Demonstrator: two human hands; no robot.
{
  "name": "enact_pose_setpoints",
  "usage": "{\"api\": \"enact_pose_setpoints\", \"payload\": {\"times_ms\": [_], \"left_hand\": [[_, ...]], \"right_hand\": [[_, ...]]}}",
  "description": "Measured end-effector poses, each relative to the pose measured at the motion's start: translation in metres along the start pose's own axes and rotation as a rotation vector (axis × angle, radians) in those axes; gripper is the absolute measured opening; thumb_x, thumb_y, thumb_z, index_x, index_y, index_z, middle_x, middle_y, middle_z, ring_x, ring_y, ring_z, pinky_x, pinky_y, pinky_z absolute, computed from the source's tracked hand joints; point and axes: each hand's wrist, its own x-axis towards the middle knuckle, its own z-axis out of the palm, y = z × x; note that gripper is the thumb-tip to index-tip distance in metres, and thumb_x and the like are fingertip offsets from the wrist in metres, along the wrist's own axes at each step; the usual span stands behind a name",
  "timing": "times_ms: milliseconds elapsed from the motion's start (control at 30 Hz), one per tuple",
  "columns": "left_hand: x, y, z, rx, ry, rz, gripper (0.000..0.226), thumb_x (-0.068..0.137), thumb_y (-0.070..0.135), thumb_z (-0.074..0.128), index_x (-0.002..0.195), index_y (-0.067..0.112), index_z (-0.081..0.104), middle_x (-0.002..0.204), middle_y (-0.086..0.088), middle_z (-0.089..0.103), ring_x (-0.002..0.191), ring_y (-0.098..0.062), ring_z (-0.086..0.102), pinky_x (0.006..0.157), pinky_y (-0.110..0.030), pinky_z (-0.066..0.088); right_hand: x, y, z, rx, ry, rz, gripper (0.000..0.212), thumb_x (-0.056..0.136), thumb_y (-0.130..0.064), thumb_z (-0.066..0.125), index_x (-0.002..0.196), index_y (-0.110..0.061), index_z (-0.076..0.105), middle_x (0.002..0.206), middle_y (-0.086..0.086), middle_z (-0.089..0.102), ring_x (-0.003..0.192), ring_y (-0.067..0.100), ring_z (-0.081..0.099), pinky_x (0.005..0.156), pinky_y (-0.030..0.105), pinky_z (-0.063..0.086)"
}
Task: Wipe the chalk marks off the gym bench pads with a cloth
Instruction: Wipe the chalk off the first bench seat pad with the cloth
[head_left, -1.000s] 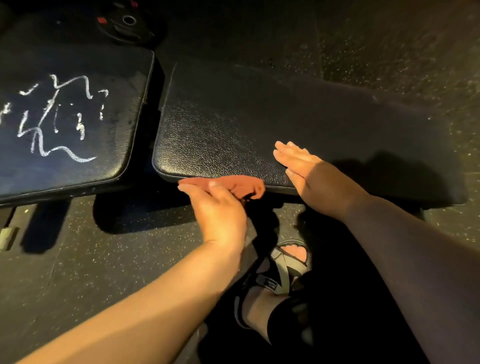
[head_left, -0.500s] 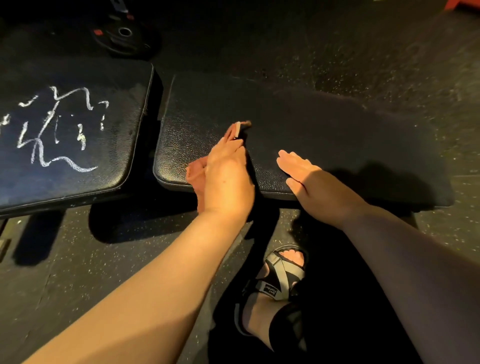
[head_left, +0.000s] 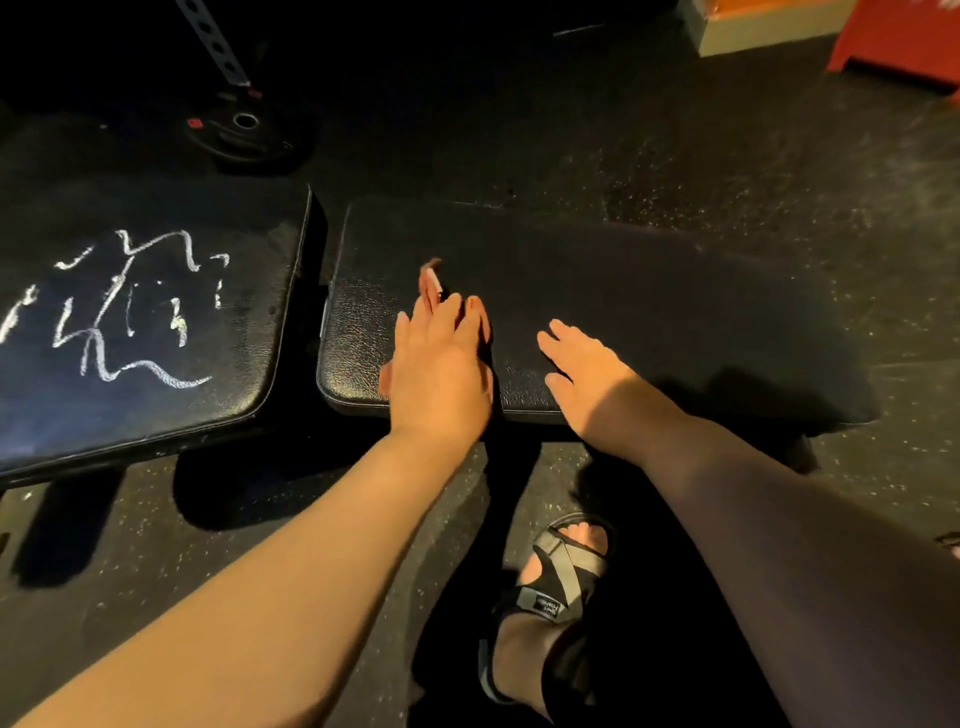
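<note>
**Supervisor:** What is nearest the camera?

**Operator:** I am seeing a sandalled foot (head_left: 566, 566) standing on the floor (head_left: 130, 545), just in front of the clean pad (head_left: 675, 312). I judge this stance is bringing both hands within reach of it.

**Supervisor:** Report the hands.

**Operator:** The left hand (head_left: 439, 374) is lying flat with its fingers straight, pressing the cloth (head_left: 430, 283) onto that pad. A reddish corner is showing past the fingertips. The flat palm is probably spreading pressure across the cloth. The right hand (head_left: 582, 364) is resting spread and empty on the pad just beside it, likely bracing body weight.

**Supervisor:** Where is the outstanding work?

**Operator:** The chalk marks (head_left: 119, 312) are sitting on the chalked pad (head_left: 234, 364) to the left, across a gap from the cloth. I am seeing no chalk under the hands, so I am judging that the next stroke belongs leftward. Further off, a weight plate (head_left: 244, 135) is lying on the floor.
</note>
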Motion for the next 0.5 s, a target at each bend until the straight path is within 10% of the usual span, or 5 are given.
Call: {"api": "enact_pose_setpoints", "payload": {"times_ms": [267,500], "left_hand": [[0.014,0.093,0.019,-0.255,-0.28,-0.087,0.055,0.101,0.025,0.039,0.153,0.009,0.029,0.162,-0.006,0.021,0.151,-0.028,0.01,0.122,-0.044,0.004],[0.01,0.036,0.016,-0.334,-0.169,0.267,0.015,0.078,0.023,0.055,0.092,0.029,0.052,0.123,0.004,0.054,0.113,-0.024,0.05,0.091,-0.041,0.044]], "right_hand": [[-0.021,0.018,0.005,0.015,-0.009,0.123,0.07,0.103,-0.023,0.052,0.16,-0.014,0.013,0.168,0.005,0.004,0.155,0.023,0.003,0.123,0.034,0.004],[-0.027,0.01,0.011,0.214,0.185,0.2,0.058,0.107,-0.025,0.04,0.16,-0.023,0.019,0.167,-0.001,0.015,0.154,0.015,0.011,0.12,0.025,0.007]]}}
